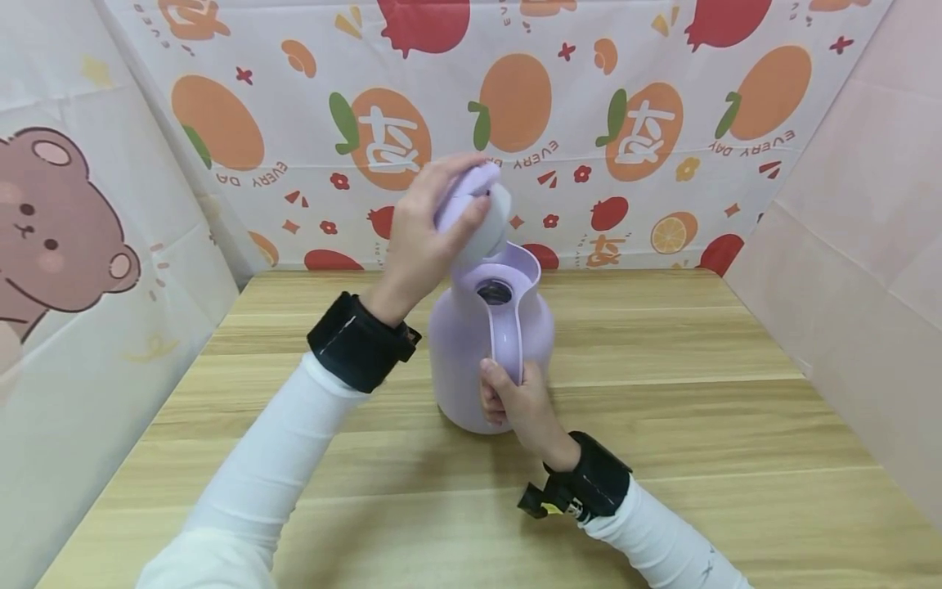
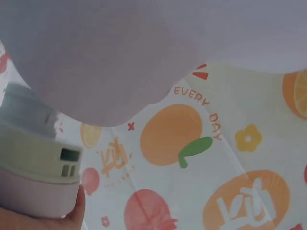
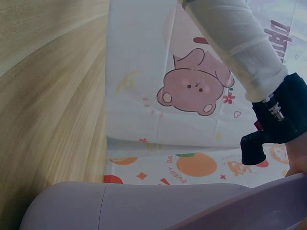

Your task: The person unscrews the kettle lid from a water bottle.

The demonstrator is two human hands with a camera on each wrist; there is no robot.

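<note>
A lavender vacuum jug [image 1: 458,360] stands upright on the table, its round mouth [image 1: 495,292] uncovered and dark inside. Above the mouth and slightly to its left, my left hand [image 1: 425,233] grips the jug's lid [image 1: 495,229], tilted so its pale underside faces right. The left wrist view shows that lid [image 2: 36,167] from the side, with small slots in its pale band and fingers [image 2: 72,218] around its lavender part. Low on the jug's handle [image 1: 506,335], my right hand [image 1: 526,409] holds on with curled fingers. In the right wrist view that hand is mostly out of sight.
The wood-grain table [image 1: 662,409] spreads around the jug. A fruit-printed cloth [image 1: 287,164] hangs behind it. Pale cloth walls stand on both sides, the left one [image 1: 169,270] printed with a bear. Both wrists wear black straps [image 1: 361,342].
</note>
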